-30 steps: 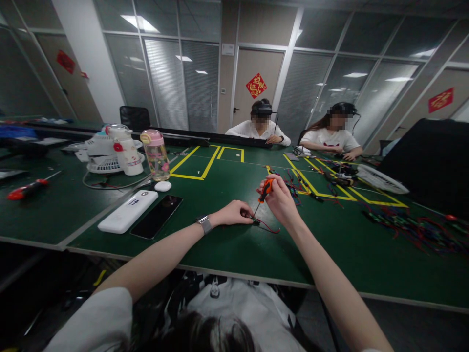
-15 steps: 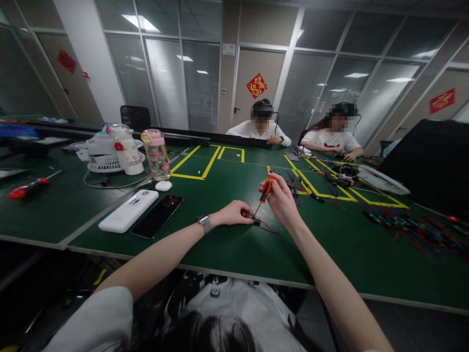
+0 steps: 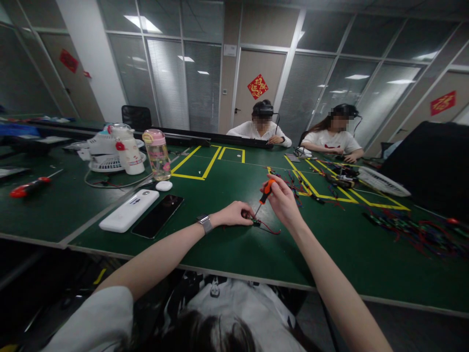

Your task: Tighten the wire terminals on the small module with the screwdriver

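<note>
My right hand (image 3: 283, 201) is closed round a small orange-handled screwdriver (image 3: 266, 190), held tilted with its tip down on a small black part (image 3: 256, 223) with red wires on the green table (image 3: 227, 244). My left hand (image 3: 234, 214), a watch on its wrist, lies on the table with fingers pinched on that same part, just left of the screwdriver tip.
A white power bank (image 3: 129, 210) and a dark phone (image 3: 157, 222) lie at the left. Behind them stand a pink-lidded bottle (image 3: 156, 154) and a white fan (image 3: 110, 149). A red screwdriver (image 3: 29, 185) lies far left. Wire heaps (image 3: 414, 227) spread at right. Two people sit opposite.
</note>
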The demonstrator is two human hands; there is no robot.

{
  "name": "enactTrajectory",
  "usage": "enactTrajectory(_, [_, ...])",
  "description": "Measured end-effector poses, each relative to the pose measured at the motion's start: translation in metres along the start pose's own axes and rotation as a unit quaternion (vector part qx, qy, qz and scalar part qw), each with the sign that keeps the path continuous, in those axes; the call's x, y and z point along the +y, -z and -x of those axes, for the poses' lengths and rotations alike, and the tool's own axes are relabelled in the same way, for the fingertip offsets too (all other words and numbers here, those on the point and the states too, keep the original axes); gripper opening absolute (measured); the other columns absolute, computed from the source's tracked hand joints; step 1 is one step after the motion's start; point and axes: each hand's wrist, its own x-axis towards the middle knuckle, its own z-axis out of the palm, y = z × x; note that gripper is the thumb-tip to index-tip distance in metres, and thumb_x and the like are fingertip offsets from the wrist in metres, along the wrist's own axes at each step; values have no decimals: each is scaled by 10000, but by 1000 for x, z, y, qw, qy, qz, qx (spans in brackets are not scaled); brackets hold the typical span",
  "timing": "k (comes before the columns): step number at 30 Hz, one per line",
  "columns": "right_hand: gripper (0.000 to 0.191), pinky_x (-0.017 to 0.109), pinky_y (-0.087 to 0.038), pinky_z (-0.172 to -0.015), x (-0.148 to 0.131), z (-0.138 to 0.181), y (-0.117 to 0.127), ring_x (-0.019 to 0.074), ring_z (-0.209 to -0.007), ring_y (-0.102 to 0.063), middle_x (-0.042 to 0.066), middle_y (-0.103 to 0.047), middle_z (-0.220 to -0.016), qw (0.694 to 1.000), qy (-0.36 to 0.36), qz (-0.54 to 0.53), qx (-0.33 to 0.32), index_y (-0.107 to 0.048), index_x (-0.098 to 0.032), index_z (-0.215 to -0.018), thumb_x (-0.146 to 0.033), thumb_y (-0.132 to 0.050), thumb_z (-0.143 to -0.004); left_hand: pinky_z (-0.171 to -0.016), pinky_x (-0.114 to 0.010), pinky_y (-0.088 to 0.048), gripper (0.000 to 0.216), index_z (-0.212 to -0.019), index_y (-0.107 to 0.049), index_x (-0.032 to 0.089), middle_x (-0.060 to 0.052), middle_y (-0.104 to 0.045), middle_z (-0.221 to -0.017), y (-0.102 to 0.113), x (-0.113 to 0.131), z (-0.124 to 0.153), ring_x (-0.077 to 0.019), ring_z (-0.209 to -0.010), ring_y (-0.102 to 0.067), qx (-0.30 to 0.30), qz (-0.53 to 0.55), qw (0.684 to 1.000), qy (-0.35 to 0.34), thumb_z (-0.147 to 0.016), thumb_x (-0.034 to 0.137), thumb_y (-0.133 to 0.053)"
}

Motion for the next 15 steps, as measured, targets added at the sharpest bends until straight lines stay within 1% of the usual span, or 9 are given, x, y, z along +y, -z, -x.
enactTrajectory(2, [335,316,-513,-800,-1,1,-2,148,-798,-630,-3,-686,-877,1000,-9,-11,-9,-678,-295,-1061,-430,-745,-762,-667,-212,-435,220,-923,-747,125,-38,-686,-833,0,0,0,-127,-719,-579,-1,-2,1000,-2,-750,258,-729])
enactTrajectory(7, [234,314,-518,-762,-2,3,-7,155,-783,-631,-4,-681,-861,1000,-6,-15,-18,-666,-299,-956,-455,-714,-788,-671,-210,-432,222,-937,-751,132,-36,-686,-831,0,0,0,-125,-719,-574,-5,-4,1000,-1,-758,260,-721])
enactTrajectory(13, [216,323,-522,-817,2,1,-2,141,-777,-600,-23,-644,-851,1000,25,5,1,-662,-294,-877,-420,-770,-738,-668,-212,-432,217,-933,-750,136,-32,-684,-823,1,3,0,-126,-716,-574,-4,-2,1000,7,-751,251,-724])
enactTrajectory(15, [211,322,-522,-819,2,0,0,143,-784,-603,-20,-643,-851,1000,23,10,3,-669,-292,-889,-424,-758,-750,-670,-210,-433,207,-926,-750,136,-33,-686,-829,1,3,0,-125,-716,-575,-3,3,1000,4,-750,244,-726])
